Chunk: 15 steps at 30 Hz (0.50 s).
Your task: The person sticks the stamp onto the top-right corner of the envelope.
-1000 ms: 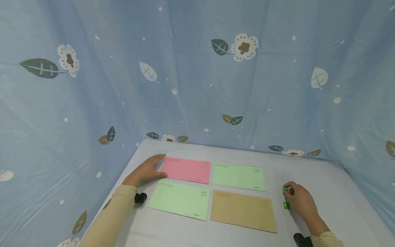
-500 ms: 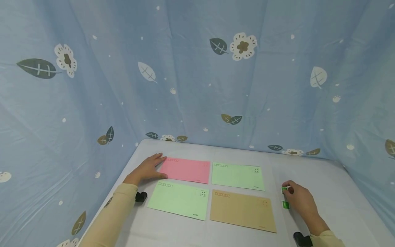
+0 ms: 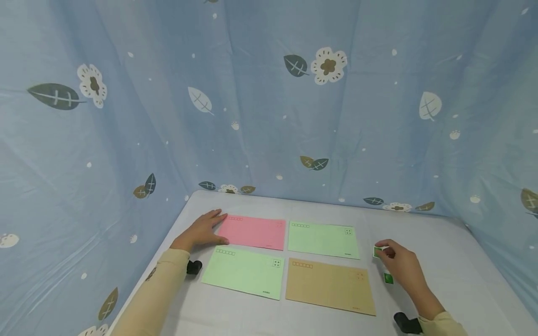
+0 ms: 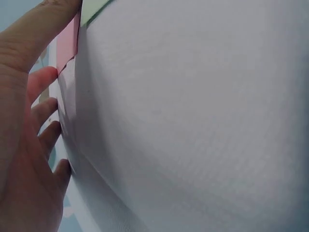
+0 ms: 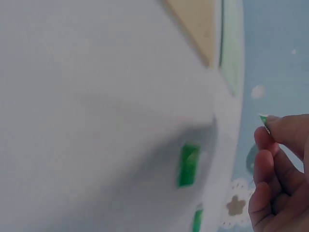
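Note:
My left hand rests with spread fingers at the left end of a pink envelope, its thumb on the near corner. In the left wrist view, the thumb lies over the pink paper. On the right, my right hand pinches a small green stamp between thumb and fingertips, held up off the table; just a corner of this stamp shows in the right wrist view. Below that hand, another green stamp lies on the table. A further stamp appears in the right wrist view.
Beside the pink envelope lies a green envelope. Nearer are a second green envelope and a tan envelope. All lie flat on the white table. A blue patterned curtain hangs behind and along the sides.
My right hand has lifted the pinched stamp and moved slightly left and away from me. The left hand stays at the pink envelope.

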### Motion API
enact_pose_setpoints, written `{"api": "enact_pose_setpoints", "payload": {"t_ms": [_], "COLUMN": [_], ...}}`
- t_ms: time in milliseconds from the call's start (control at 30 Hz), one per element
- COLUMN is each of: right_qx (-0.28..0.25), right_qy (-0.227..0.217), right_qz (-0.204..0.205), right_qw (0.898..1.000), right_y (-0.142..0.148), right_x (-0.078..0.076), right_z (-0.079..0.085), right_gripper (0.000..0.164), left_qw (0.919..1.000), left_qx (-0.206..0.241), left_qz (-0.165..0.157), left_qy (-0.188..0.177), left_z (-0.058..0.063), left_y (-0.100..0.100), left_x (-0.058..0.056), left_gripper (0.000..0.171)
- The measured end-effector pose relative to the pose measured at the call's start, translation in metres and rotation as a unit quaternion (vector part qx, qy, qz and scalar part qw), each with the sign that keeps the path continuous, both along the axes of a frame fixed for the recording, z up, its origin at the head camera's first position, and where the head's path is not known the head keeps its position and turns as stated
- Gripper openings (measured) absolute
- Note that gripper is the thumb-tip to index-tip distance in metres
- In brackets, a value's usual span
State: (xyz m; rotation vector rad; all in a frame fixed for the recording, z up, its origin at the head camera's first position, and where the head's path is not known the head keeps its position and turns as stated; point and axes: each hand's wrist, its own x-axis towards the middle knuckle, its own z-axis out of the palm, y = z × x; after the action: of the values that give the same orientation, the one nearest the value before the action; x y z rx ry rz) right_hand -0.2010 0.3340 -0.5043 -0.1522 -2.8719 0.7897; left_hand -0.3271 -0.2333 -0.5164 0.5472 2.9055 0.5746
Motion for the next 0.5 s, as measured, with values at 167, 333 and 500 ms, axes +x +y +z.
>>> {"api": "enact_pose_setpoints", "payload": {"t_ms": [167, 333, 500], "right_qx": [-0.037, -0.052, -0.073], "right_qy": [0.001, 0.009, 0.007], "right_qz": [0.021, 0.038, 0.050], "right_qw": [0.999, 0.998, 0.996], "right_y": [-0.016, -0.028, -0.036], "right_x": [-0.002, -0.005, -0.008], "right_z": [0.013, 0.019, 0.017], "right_gripper": [0.022, 0.022, 0.024], "left_qw": [0.9999, 0.9998, 0.9996], "left_qx": [-0.002, -0.006, -0.013], "left_qz": [0.005, 0.006, 0.009], "left_qy": [-0.014, -0.020, -0.022], "left_z": [0.001, 0.002, 0.003], "left_y": [0.001, 0.003, 0.004], "left_x": [-0.002, -0.002, -0.002], "left_gripper": [0.105, 0.103, 0.103]}}
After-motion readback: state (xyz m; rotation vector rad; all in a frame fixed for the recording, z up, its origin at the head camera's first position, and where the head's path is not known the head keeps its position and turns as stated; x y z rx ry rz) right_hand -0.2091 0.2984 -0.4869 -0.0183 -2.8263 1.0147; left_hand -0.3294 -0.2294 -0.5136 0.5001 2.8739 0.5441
